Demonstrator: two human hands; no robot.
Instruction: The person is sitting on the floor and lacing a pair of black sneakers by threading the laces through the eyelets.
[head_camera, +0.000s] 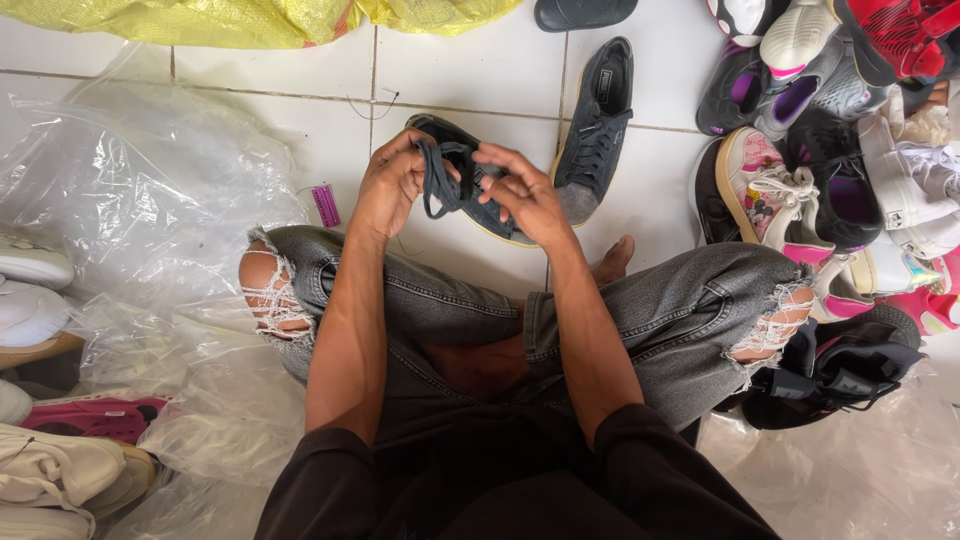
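Both hands are pinched shut on a dark shoelace right at the centre of the frame: the left hand has its fingers curled around a bundle of loops, while the right hand grips the lace's other side with fingertips closed on it. Under and between them lies a dark sneaker, partly hidden by the hands, its long axis running on a diagonal from upper left to lower right across the white tiled floor. Which end is the toe I cannot tell for sure, the hands cover too much. The lace hangs in short loops off the left hand, so that hand is nearer the slack, and the right hand sits closer over the shoe's middle. Just beside it, up and to the right, rests the matching sneaker, standing nearly upright in the frame, opening toward the top and toe toward the bottom. A heap of mixed shoes fills the right edge, crinkled clear plastic spreads on the left, and the person's crossed legs in torn grey jeans sit below.
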